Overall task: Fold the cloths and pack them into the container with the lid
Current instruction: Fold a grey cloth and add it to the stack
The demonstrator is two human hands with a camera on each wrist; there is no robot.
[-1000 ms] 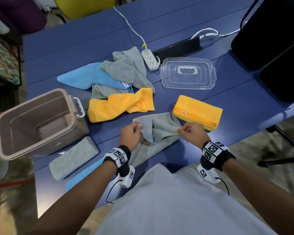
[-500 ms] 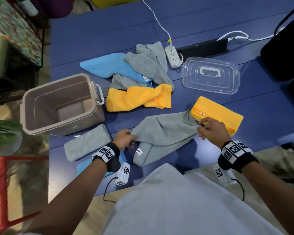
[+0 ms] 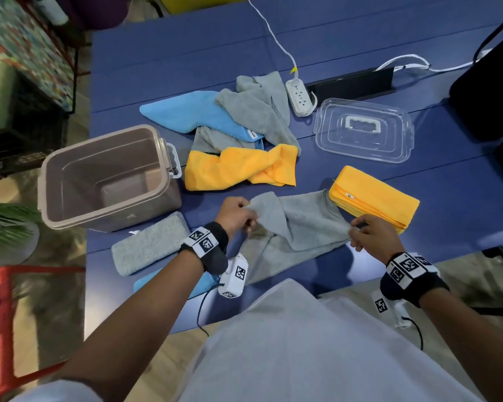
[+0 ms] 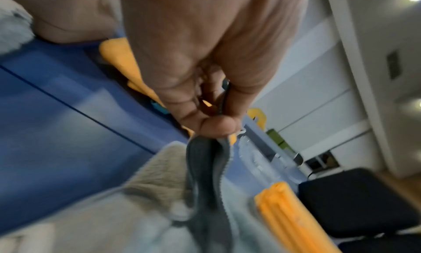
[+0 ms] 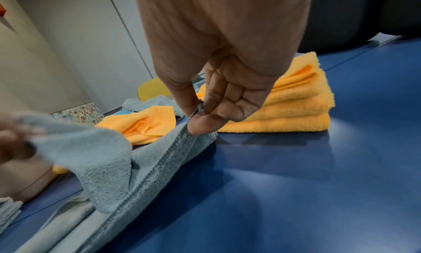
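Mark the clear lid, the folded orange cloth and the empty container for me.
clear lid point(image 3: 363, 130), head view, on its white handle.
folded orange cloth point(image 3: 378, 195), head view, middle of its top face.
container point(image 3: 111, 224), head view, on its near rim.

- The head view looks steeply down from above the torso onto the blue table point(image 3: 360, 39), taking in both forearms.
- The left wrist view looks along the left hand point(image 4: 205, 67), very near (tilted, blurred).
- The right wrist view sits low, facing across the tabletop.
- All three share the grey cloth point(image 3: 302, 224) and folded yellow cloth point(image 5: 296, 109).
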